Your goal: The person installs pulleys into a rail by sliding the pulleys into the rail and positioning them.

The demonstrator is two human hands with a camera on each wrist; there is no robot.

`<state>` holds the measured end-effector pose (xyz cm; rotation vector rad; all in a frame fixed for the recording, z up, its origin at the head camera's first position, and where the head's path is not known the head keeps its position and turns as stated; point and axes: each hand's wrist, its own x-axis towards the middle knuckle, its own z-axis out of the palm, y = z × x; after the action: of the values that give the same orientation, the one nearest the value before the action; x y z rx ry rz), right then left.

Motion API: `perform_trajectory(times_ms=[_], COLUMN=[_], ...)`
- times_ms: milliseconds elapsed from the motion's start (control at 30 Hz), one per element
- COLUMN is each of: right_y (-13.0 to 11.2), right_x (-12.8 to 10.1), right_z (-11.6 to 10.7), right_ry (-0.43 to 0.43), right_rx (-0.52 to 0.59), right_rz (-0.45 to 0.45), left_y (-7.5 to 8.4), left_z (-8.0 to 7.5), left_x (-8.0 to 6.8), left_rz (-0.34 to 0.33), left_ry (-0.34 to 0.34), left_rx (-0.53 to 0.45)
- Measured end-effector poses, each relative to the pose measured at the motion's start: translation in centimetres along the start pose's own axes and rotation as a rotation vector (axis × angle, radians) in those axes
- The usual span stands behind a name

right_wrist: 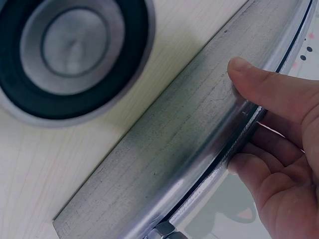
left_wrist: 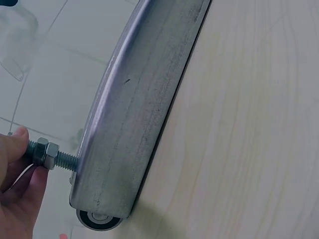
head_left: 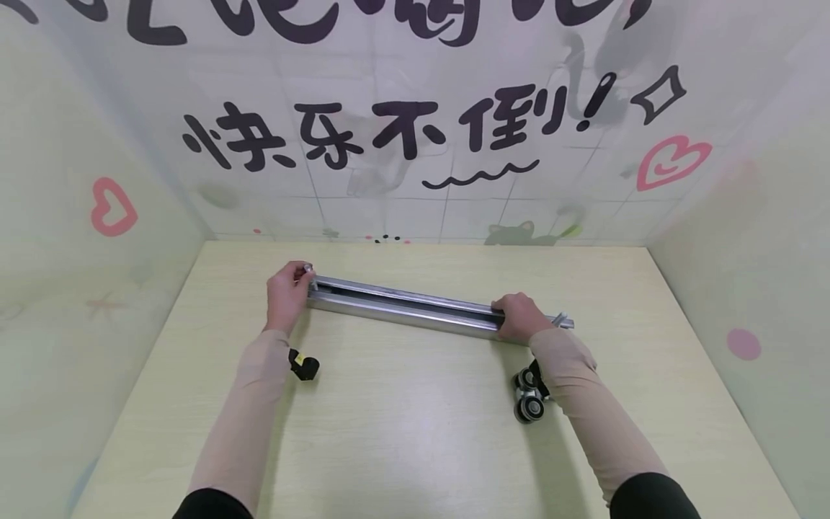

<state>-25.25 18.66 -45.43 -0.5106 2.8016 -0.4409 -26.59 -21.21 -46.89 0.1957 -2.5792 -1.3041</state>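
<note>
A long silver metal rail (head_left: 402,306) with a slot along its top lies slanted across the table. At its left end my left hand (head_left: 287,292) pinches a threaded bolt (left_wrist: 66,161) carrying hex nuts (left_wrist: 46,153), which rises from the slot. A roller wheel (left_wrist: 99,221) peeks out of that end in the left wrist view. My right hand (head_left: 521,317) grips the rail near its right end, thumb on one side wall and fingers at the slotted face. Just beyond it, another bolt (head_left: 560,319) sticks up from the slot.
A roller carriage with dark wheels (head_left: 529,409) is beside my right wrist, and one wheel (right_wrist: 75,45) looms large in the right wrist view. A small black object (head_left: 305,365) shows at my left wrist. Printed walls enclose the pale wooden table (head_left: 402,432).
</note>
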Motion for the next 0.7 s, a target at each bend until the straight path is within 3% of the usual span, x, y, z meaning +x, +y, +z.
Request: perform_trajectory(times_ms=[333,533,700], right_y=[0.0,0.0,0.0], right_x=[0.0,-0.1,-0.1], right_z=[0.1,0.1,0.0], right_ry=[0.012,0.009,0.005], right_rx=[-0.004,-0.001,0.004], right_rz=[-0.014,-0.012,-0.015], left_y=[1.3,1.6,1.6], left_z=[1.0,1.5,1.7], left_x=[-0.5,-0.6,-0.6], left_rz=[0.049,0.106,0.116], left_ry=[-0.094,-0.096,-0.109], left_rx=[0.015,0.045,0.065])
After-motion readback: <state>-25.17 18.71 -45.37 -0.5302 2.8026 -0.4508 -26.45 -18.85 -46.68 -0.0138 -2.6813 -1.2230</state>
